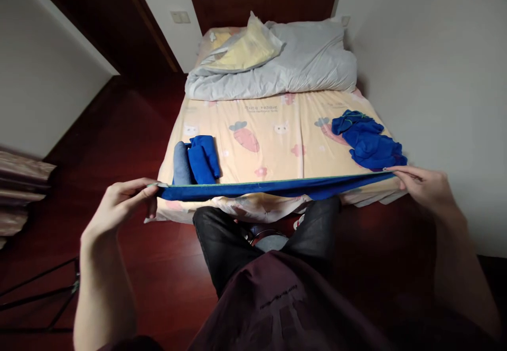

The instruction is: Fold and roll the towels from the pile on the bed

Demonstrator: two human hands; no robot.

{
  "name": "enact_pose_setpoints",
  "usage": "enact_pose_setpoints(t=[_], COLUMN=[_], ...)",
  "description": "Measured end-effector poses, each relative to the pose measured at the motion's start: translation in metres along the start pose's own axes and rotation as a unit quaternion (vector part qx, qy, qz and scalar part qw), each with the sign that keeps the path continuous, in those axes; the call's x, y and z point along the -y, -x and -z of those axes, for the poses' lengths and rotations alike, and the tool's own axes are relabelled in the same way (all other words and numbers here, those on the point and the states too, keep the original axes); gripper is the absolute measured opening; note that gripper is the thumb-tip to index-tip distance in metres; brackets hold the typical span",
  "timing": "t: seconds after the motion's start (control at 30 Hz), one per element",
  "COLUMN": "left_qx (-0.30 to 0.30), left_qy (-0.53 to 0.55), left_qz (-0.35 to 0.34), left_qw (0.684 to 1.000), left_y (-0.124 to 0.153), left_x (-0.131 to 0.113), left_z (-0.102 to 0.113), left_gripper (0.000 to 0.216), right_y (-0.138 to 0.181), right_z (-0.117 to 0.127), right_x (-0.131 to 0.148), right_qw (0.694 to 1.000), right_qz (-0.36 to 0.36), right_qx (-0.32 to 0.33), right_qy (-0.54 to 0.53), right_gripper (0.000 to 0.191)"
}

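Note:
A blue towel (pixel 245 188) with a pale green edge is stretched wide in front of me, above the near end of the bed. My left hand (pixel 132 199) pinches its left corner between thumb and fingers. At the right corner, my right hand (pixel 420 185) grips the edge the same way. Behind the towel on the left lie a rolled grey-blue cloth (pixel 181 162) and folded blue cloths (pixel 203 157). A crumpled heap of blue cloths (pixel 368 141) rests on the right side of the bed, just beyond my right hand.
The bed (pixel 273 129) has a peach sheet with carrots and rabbits. A grey quilt (pixel 312 55) with a yellow underside is bunched at its head. A wall (pixel 435 76) runs along the right. Black stand legs (pixel 43 293) stand at lower left, near a curtain (pixel 24 192).

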State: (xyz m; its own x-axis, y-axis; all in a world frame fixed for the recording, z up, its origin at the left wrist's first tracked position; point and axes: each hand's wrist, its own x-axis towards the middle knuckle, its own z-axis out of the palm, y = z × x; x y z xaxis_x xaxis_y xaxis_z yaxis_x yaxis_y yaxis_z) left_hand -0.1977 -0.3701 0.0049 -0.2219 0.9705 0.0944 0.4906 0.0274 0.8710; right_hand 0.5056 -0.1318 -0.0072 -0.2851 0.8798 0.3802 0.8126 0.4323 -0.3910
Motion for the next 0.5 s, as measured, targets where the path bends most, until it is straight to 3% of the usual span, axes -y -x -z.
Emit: enact_pose_setpoints(t=[0.1, 0.27, 0.37, 0.5], left_qx=[0.002, -0.021, -0.025, 0.001], left_qy=[0.017, 0.050, 0.046, 0.062], left_qz=[-0.025, -0.050, -0.008, 0.047], left_qw=[1.000, 0.997, 0.999, 0.997], left_y=[-0.004, -0.027, -0.056, -0.112], left_x=[0.001, 0.001, 0.003, 0.013], left_z=[0.006, 0.001, -0.011, -0.036], left_gripper=[0.021, 0.034, 0.055, 0.069], right_y=[0.004, -0.001, -0.026, -0.088], right_z=[0.012, 0.018, 0.007, -0.031], right_x=[-0.007, -0.010, -0.015, -0.015], right_qw=[0.999, 0.993, 0.979, 0.964], right_qz=[-0.042, -0.076, -0.109, -0.171], right_qx=[0.020, -0.006, 0.039, 0.043], right_qy=[-0.022, -0.089, -0.169, -0.199], right_gripper=[0.040, 0.044, 0.047, 0.019])
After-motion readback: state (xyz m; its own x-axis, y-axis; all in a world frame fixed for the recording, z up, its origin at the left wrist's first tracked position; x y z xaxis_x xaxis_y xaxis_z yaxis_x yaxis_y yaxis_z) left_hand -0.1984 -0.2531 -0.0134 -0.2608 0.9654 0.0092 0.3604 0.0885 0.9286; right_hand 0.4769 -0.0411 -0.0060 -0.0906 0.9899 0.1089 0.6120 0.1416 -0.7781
